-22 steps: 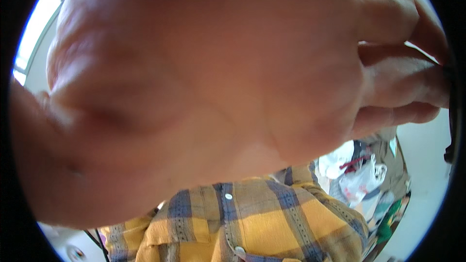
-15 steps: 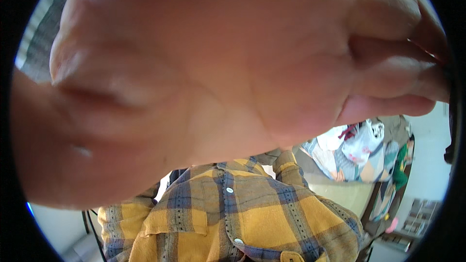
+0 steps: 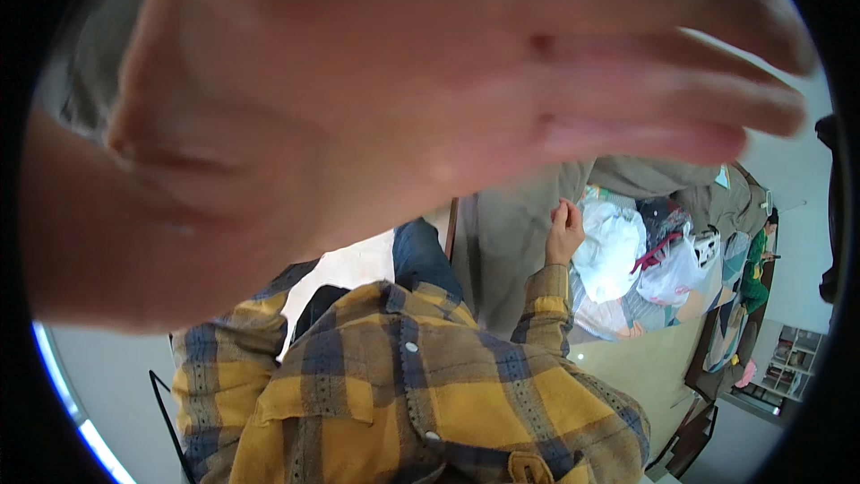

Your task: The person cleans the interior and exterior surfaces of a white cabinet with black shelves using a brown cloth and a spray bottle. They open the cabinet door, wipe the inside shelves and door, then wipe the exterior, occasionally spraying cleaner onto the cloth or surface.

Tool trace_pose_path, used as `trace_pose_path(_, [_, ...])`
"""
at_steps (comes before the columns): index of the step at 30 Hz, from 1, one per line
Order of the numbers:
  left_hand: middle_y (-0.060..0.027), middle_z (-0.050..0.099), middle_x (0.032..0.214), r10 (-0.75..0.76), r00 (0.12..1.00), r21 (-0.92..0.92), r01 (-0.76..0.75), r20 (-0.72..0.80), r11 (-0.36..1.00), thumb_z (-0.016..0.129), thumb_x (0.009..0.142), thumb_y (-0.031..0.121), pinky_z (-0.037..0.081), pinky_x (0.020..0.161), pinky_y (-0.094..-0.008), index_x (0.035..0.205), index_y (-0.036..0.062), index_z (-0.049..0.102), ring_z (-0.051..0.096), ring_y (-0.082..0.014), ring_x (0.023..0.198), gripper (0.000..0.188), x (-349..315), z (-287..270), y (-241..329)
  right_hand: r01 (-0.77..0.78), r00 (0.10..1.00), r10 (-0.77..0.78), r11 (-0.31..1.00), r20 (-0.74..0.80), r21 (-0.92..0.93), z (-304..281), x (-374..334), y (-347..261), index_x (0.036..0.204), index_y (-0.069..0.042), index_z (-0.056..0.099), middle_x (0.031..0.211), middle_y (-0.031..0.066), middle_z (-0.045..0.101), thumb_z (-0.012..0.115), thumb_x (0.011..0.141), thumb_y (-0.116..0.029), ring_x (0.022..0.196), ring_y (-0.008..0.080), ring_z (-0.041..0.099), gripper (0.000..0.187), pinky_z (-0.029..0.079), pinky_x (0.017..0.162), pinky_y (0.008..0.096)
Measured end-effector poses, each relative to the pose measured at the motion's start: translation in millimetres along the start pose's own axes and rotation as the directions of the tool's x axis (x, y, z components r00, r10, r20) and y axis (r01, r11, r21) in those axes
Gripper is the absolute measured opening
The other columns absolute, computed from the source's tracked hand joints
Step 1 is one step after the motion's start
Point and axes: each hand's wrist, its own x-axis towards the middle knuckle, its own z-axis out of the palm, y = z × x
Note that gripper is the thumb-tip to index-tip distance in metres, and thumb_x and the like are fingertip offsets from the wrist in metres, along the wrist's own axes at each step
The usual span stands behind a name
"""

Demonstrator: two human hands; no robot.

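My left hand [image 3: 385, 90] fills the upper picture, very close and blurred, with nothing seen in it. Its wrist is at the left, and its fingers stretch out to the right, somewhat apart. Much smaller and lower down, my right hand [image 3: 564, 231] comes out of a yellow plaid sleeve [image 3: 545, 291]. Its fingers are bent together; whatever they may hold is too small to make out. Just to its right lies a white plastic bag [image 3: 611, 251], and I cannot tell whether the two touch. Grey-brown cloth [image 3: 506, 242] spreads to the left of that hand.
Another whitish plastic bag [image 3: 672, 278], with dark red showing beside it, rests on a patterned cover [image 3: 596, 318]. Something green [image 3: 755, 291] hangs beyond. Pale floor [image 3: 636, 372] and a shelf unit [image 3: 795, 358] show at the right, a thin black frame [image 3: 170, 412] at the lower left.
My left hand has shifted upward, its fingers now straighter. The right hand, the cloth and more of the bags have come into view from behind it.
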Motion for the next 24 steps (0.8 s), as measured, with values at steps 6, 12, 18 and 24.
trace_pose_path(6, [-0.0331, 0.024, 0.152, -0.148, 0.927, 0.142, 0.207, -0.345, 0.968, 0.016, 0.086, 0.083, 0.027, 0.117, -0.0518, 0.155, 0.0065, 0.013, 0.034, -0.0455, 0.139, 0.103, -1, -134, -70, 0.451, 0.888, -0.405, 0.86, 0.217, -0.24, 94, 150, -41, 0.103, -0.004, 0.068, 0.095, 0.0097, 0.067, 0.063, 0.09, -0.012, 0.09, 0.0251, 0.063, 0.016, 0.049, 0.081, 0.0349])
trace_pose_path(12, [-0.0181, 0.054, 0.137, -0.522, 0.37, -0.082, 0.752, -0.769, 0.654, 0.026, 0.105, 0.049, 0.037, 0.111, -0.0416, 0.141, -0.0031, 0.042, 0.051, -0.0275, 0.129, 0.065, -93, -221, -193, 0.538, 0.745, -0.631, 0.374, 0.218, -0.755, 133, 294, -56, 0.143, -0.023, 0.047, 0.153, 0.0146, 0.036, 0.07, 0.08, -0.039, 0.142, 0.0371, 0.03, 0.069, 0.022, 0.107, 0.0662])
trace_pose_path(18, [-0.0209, 0.043, 0.146, -0.709, 0.39, 0.2, 0.919, -0.588, 0.34, 0.051, 0.099, 0.041, 0.032, 0.113, -0.0391, 0.147, 0.0, 0.034, 0.041, -0.0308, 0.136, 0.065, -145, -283, -336, 0.338, 0.926, -0.278, 0.304, 0.257, -0.891, 118, 321, -39, 0.147, -0.021, 0.04, 0.152, 0.0109, 0.037, 0.068, 0.083, -0.041, 0.143, 0.0355, 0.028, 0.073, 0.017, 0.112, 0.0633])
trace_pose_path(24, [-0.0248, 0.03, 0.153, -0.641, 0.48, 0.531, 0.837, -0.598, 0.131, 0.062, 0.09, 0.051, 0.022, 0.117, -0.0469, 0.15, 0.0046, 0.031, 0.023, -0.0407, 0.144, 0.082, -150, -314, -458, 0.338, 0.898, -0.393, 0.328, 0.198, -0.882, 93, 269, -26, 0.138, -0.013, 0.051, 0.139, 0.0096, 0.053, 0.07, 0.083, -0.028, 0.135, 0.0301, 0.042, 0.06, 0.022, 0.114, 0.0527])
